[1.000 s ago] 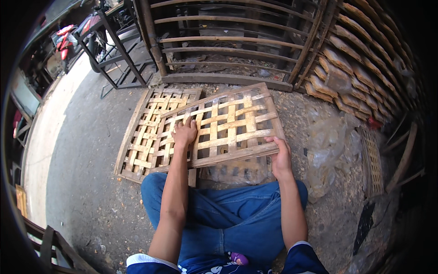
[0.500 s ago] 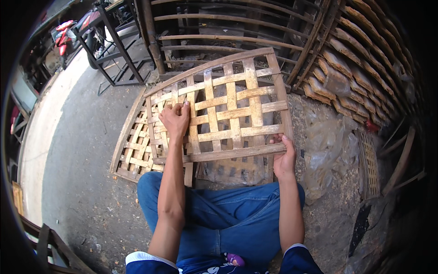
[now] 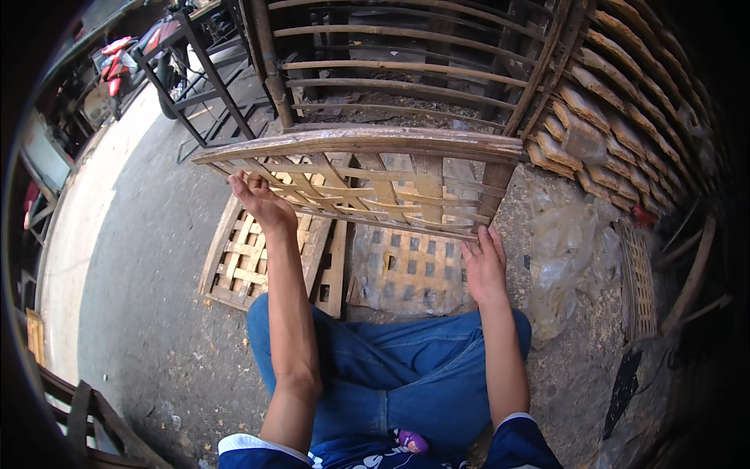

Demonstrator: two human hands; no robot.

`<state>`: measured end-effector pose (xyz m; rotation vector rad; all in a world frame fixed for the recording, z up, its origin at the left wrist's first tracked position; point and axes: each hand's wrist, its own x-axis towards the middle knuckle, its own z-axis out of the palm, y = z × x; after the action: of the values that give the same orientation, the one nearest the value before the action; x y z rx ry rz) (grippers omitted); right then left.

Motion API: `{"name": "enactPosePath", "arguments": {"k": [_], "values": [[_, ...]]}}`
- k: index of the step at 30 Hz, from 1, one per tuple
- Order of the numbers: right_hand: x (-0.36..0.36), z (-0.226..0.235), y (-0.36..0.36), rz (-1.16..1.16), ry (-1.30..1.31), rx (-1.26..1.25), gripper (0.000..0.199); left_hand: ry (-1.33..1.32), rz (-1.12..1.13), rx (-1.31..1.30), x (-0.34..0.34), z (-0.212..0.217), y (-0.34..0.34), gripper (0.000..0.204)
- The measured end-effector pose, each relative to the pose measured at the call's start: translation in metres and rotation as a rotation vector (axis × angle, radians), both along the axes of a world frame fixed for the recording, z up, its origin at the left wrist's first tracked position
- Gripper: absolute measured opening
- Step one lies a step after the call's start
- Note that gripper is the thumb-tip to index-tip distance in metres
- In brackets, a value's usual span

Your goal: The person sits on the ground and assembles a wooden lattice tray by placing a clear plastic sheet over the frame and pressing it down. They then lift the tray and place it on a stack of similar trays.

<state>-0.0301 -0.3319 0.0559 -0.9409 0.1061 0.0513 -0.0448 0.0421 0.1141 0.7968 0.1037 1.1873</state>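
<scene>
A framed woven bamboo panel [image 3: 383, 187] is held up above and just beyond the plastic-covered lattice [image 3: 422, 273] on the ground, tilted with its far rail raised. The right hand [image 3: 486, 270], to the right of that lattice, grasps the panel's lower right corner between thumb and fingers. The left hand [image 3: 266, 205], up and to the left of the lattice, sets its curled fingers at the panel's left end; how firmly they close I cannot quite tell, since the weave confuses the view.

Grey, littered ground [image 3: 156, 313] spreads around the lattice. Left of it lies another woven panel [image 3: 248, 262]; to its right, crumpled clear plastic [image 3: 566, 250]. Beyond it stands a pole rack [image 3: 406, 66], with stacked slabs [image 3: 586, 117] to the far right and a red motorcycle [image 3: 117, 66] off to the far left. Nearer than the lattice are crossed legs in blue jeans [image 3: 391, 359].

Half a second ago the panel's broad face showed more fully and covered much of the lattice; now it is steeply foreshortened, and the left hand has moved from the weave outward to the end.
</scene>
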Motion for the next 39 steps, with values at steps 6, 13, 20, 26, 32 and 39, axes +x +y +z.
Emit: {"name": "enactPosePath", "arguments": {"k": [6,13,20,26,32,39], "values": [[-0.006,0.008,-0.003,0.338,0.263,0.259,0.097,-0.080,-0.062,-0.148,0.004,-0.019,0.018,0.078],[-0.021,0.026,0.018,0.101,0.040,-0.052,0.080,-0.350,-0.396,-0.468,0.008,-0.069,0.018,0.090],[-0.009,0.022,-0.006,0.326,0.116,0.114,0.059,-0.052,-0.138,-0.554,0.028,-0.063,-0.008,0.071],[-0.010,0.029,0.003,0.248,0.000,0.110,0.069,0.288,-0.269,-0.497,0.021,-0.095,0.029,0.057],[-0.008,0.029,0.000,0.334,-0.115,0.103,0.078,0.548,-0.104,-0.273,0.000,-0.078,0.065,0.063],[-0.017,0.025,0.016,0.386,-0.126,0.000,0.089,1.252,0.350,1.085,0.019,-0.053,-0.024,0.070]]}}
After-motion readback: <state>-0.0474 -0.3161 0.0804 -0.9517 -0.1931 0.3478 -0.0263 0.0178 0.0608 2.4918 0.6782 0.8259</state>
